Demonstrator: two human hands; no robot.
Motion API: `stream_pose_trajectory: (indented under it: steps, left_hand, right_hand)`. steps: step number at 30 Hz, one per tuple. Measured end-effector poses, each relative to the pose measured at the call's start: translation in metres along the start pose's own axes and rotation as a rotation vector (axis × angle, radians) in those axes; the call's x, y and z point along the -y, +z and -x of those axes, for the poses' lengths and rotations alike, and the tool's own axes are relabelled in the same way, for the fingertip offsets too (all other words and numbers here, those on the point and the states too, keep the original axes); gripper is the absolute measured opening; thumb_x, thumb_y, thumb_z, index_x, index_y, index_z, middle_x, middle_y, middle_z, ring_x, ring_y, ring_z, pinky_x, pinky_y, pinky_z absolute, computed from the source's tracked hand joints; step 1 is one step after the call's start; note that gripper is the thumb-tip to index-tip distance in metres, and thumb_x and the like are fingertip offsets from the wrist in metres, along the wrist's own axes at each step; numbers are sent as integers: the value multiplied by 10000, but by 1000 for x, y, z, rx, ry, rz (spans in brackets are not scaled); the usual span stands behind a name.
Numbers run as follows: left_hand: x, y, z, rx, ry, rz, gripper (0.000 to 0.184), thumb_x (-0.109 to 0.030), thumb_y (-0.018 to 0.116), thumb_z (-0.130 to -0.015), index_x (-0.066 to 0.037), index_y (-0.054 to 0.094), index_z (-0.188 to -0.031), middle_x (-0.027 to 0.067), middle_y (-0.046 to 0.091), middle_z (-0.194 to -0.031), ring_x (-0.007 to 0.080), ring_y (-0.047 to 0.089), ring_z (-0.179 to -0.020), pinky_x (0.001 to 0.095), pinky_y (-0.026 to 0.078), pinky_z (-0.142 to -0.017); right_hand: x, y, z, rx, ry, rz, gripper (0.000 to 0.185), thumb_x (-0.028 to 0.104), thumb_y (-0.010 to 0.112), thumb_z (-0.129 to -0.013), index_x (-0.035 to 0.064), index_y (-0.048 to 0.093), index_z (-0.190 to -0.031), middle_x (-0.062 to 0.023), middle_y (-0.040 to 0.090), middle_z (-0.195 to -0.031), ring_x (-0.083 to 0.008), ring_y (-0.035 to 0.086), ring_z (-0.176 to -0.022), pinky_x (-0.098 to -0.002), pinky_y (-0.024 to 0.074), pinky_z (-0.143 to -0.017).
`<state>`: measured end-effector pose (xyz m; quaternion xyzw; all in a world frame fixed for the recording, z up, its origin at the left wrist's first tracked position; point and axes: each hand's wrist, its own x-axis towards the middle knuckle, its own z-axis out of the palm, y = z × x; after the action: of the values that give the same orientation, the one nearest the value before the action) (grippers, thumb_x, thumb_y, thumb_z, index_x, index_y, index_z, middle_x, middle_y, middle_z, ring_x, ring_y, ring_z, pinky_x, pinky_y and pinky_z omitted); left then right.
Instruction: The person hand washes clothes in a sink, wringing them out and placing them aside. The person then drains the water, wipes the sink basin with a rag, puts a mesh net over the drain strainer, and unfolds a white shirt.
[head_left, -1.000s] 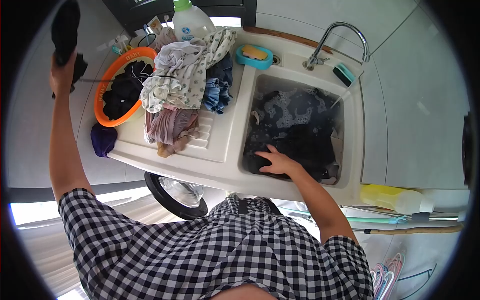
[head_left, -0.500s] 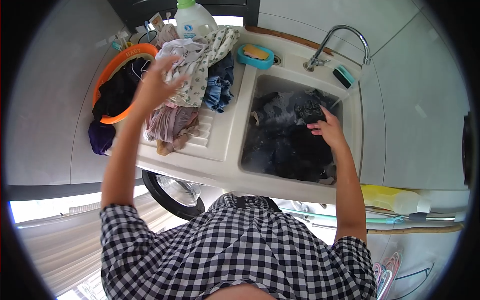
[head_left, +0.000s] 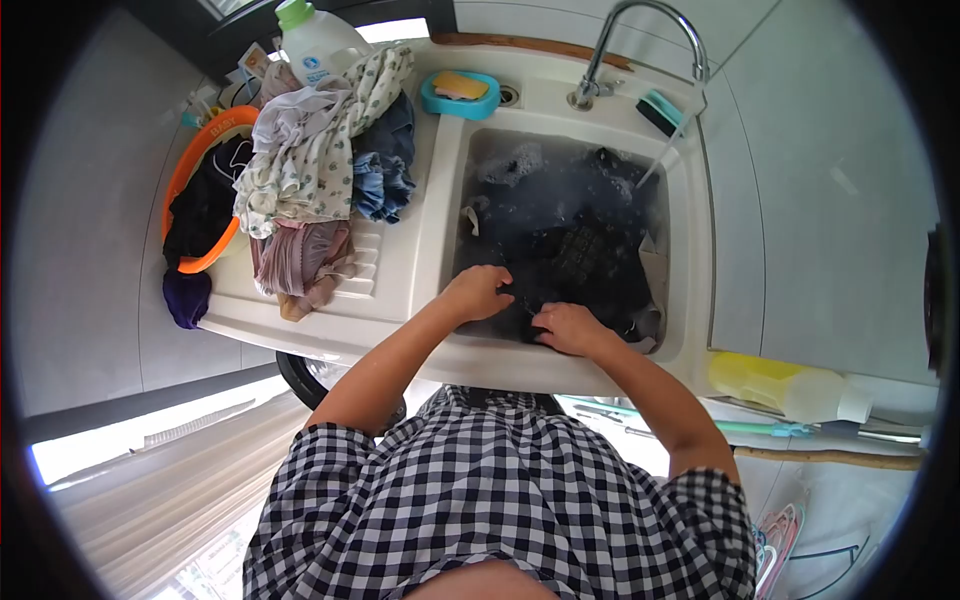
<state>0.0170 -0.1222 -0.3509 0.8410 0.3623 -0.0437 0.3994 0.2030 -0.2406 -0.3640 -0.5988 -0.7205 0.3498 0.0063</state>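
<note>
Dark wet clothes (head_left: 550, 235) lie in cloudy, sudsy water inside the white sink basin (head_left: 690, 270). A black garment (head_left: 600, 275) with faint print on it is at the middle of the basin. My left hand (head_left: 478, 294) is at the basin's near left, its fingers curled on the dark cloth at the water's surface. Just to its right, my right hand (head_left: 570, 328) has its fingers bent round the near part of the same black cloth. The fingertips of both hands are partly hidden by cloth and water.
From the curved tap (head_left: 655, 8), water runs into the basin. A scrub brush (head_left: 660, 112) and a blue soap dish (head_left: 460, 100) sit on the rim. On the left are piled clothes (head_left: 300, 170), a detergent bottle (head_left: 318, 45) and an orange tub (head_left: 178, 178) holding dark clothes.
My left hand has come down from above the clothes pile into the basin. My right hand has moved toward the near edge, and both now grasp dark cloth. The view has shifted right.
</note>
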Motion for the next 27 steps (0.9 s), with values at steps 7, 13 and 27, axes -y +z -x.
stream_pose_trajectory:
  steps: [7, 13, 27]
  left_hand:
    - [3, 34, -1, 112, 57, -29, 416, -263, 673, -745, -53, 622, -1100, 180, 620, -1085, 334, 593, -1013, 403, 464, -895]
    - [1, 66, -3, 253, -76, -102, 388, -254, 645, -745, -68, 639, -1085, 173, 621, -1074, 334, 576, -1033, 394, 441, -928]
    - [-9, -27, 15, -171, -225, 669, 199, -164, 543, -907, -19, 647, -997, 31, 646, -787, 113, 595, -712, 252, 465, -675]
  right_hand:
    - [-20, -56, 9, -342, -65, 101, 151, 202, 707, -731, 79, 695, -817, -71, 551, -1178, -267, 575, -962, -357, 498, -797]
    - [-60, -106, -4, -488, -80, -224, 221, 153, 718, -715, 9, 673, -876, -100, 657, -806, -252, 627, -753, -329, 496, -741]
    - [-90, -112, 34, -763, 49, -535, 203, -56, 495, -772, 32, 657, -858, -28, 595, -791, -125, 547, -736, -249, 427, -700]
